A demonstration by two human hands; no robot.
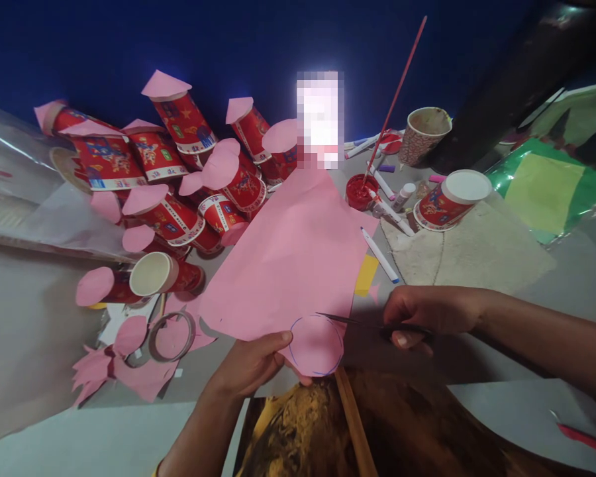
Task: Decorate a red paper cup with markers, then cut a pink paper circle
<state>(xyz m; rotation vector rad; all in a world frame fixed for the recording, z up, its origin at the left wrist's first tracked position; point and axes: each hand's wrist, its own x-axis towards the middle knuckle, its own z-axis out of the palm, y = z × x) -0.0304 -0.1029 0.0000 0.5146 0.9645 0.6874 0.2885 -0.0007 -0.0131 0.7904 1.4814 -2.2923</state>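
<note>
My left hand [251, 363] pinches the near edge of a large pink paper sheet [291, 258], thumb beside a circle drawn in blue pen [316, 344]. My right hand [422, 317] is closed on the handles of dark scissors [357, 322]. Their blades point left and reach the circle's upper edge. The sheet is lifted above my lap and the floor.
A heap of red paper cups with pink paper lids [179, 172] lies at the left. A tape roll [171, 336] and pink scraps [129, 371] lie near it. Markers [380, 255], a red paint pot [360, 191], more cups [449, 199] and green and yellow sheets [546, 189] are to the right.
</note>
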